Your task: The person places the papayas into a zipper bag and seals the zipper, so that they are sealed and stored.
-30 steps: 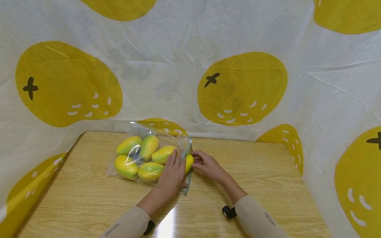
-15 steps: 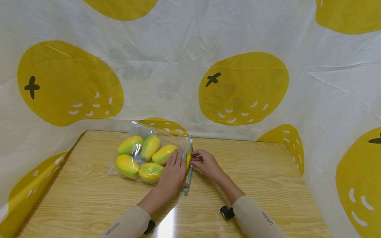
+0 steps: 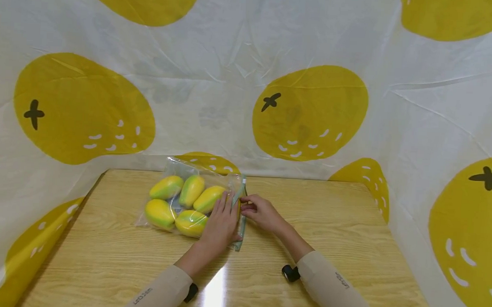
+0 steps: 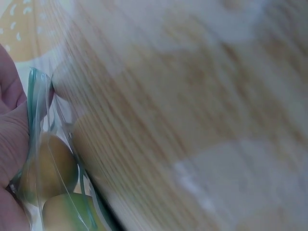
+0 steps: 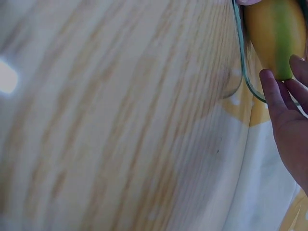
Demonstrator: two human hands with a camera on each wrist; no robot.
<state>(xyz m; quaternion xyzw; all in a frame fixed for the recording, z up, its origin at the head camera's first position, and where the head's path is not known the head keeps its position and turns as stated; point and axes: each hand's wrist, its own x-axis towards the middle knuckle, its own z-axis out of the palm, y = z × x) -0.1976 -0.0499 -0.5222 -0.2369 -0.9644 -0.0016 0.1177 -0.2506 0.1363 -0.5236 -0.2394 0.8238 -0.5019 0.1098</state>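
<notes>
A clear zip bag [image 3: 180, 170] with a teal zip strip lies on its side, holding several yellow-green mangoes [image 3: 192, 191]. My left hand [image 3: 221, 221] lies across its mouth end, fingers straight over the film, thumb at the zip edge. In the left wrist view, the bag's edge is held against the hand. One more mango [image 5: 276, 36] sits in the mouth, mostly hidden under the left hand in the head view. My right hand [image 3: 265, 215] touches this mango's outer end with nearly straight fingertips.
The bag rests on a light wooden table [image 3: 329, 239], towards its back left. A white cloth [image 3: 215, 111] printed with large yellow fruit hangs around the back and sides. Small black wrist cameras [image 3: 291, 273] sit below the sleeves.
The mango at the mouth has slid left, deeper into the bag. My right hand has followed it left, up to the zip strip. The left hand has stayed on the bag.
</notes>
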